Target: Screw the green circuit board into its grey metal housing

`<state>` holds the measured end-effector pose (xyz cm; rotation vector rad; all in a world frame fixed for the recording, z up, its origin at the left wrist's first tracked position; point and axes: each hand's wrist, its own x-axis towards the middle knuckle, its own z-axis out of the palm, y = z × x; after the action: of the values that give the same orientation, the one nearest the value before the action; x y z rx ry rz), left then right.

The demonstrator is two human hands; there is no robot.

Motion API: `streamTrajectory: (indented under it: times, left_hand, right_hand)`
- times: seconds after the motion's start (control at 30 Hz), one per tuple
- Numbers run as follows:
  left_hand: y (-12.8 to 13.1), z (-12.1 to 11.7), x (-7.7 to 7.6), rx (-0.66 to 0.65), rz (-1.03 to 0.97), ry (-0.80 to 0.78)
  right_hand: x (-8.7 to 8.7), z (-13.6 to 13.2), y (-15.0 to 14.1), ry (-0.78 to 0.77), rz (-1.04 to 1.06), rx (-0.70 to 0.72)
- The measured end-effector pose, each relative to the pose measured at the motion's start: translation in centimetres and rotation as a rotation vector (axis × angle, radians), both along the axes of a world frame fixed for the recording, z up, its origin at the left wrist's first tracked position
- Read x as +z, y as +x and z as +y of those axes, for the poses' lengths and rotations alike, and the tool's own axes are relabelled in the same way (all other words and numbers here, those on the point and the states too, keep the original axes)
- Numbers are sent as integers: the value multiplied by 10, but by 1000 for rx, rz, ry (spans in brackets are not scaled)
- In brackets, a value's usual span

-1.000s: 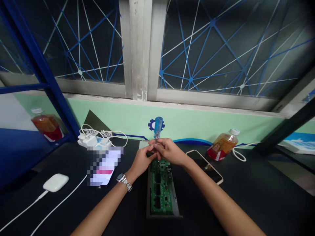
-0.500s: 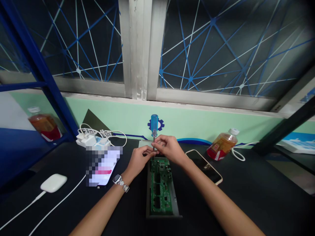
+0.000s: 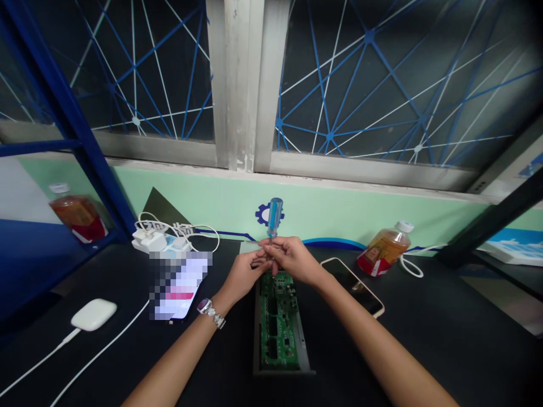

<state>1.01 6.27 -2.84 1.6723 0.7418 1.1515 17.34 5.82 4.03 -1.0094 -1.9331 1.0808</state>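
Observation:
A green circuit board [image 3: 278,325] lies in a grey metal tray [image 3: 303,345] on the black table, running away from me. A screwdriver with a clear blue handle [image 3: 275,217] stands nearly upright over the board's far end. My right hand [image 3: 292,259] is closed round its shaft just under the handle. My left hand [image 3: 244,272], with a watch on the wrist, pinches the lower shaft near the tip. The tip itself is hidden by my fingers.
A lit phone [image 3: 178,285] lies left of the board and a dark phone [image 3: 354,285] right of it. An orange drink bottle [image 3: 384,250] lies at the right, another [image 3: 76,215] at the far left. A white earbud case [image 3: 93,314], cables and chargers [image 3: 159,240] sit left.
The screwdriver handle has tipped slightly to the right and both hands have shifted a little with it. The board and the things around it have stayed put.

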Motion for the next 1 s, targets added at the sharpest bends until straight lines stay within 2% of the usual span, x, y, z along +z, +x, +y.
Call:
streamTrajectory:
  times: [0.07,0.13,0.2,0.37,0.5,0.6,0.83,0.9,1.0]
  left_hand:
    - [-7,-2,3,-70,11,-7]
    - [-12,-3,3,-62,36,5]
    - [-14,-2,1,-1,51,18]
    - [-9,0,-8,204,72,51]
    - [-4,1,-10,287,106,87]
    - [0,2,-8,240,77,92]
    - [-5,-3,-1,6,90,59]
    - [-9,-4,0,7,121,63]
    - [-11,-3,-3,84,114,62]
  right_hand:
    - [0,-1,0,-19,0,51]
    - [0,-1,-1,-14,-13,76]
    - [-2,-1,-4,23,-16,37]
    - [-7,4,-6,144,12,-165]
    - [-5,4,-3,154,-19,-110]
    - [-3,1,-2,140,-6,-54]
    - [-8,1,-6,88,47,-11]
    - [-9,1,-6,82,39,-9]
    - [-9,3,-5,170,-54,-114]
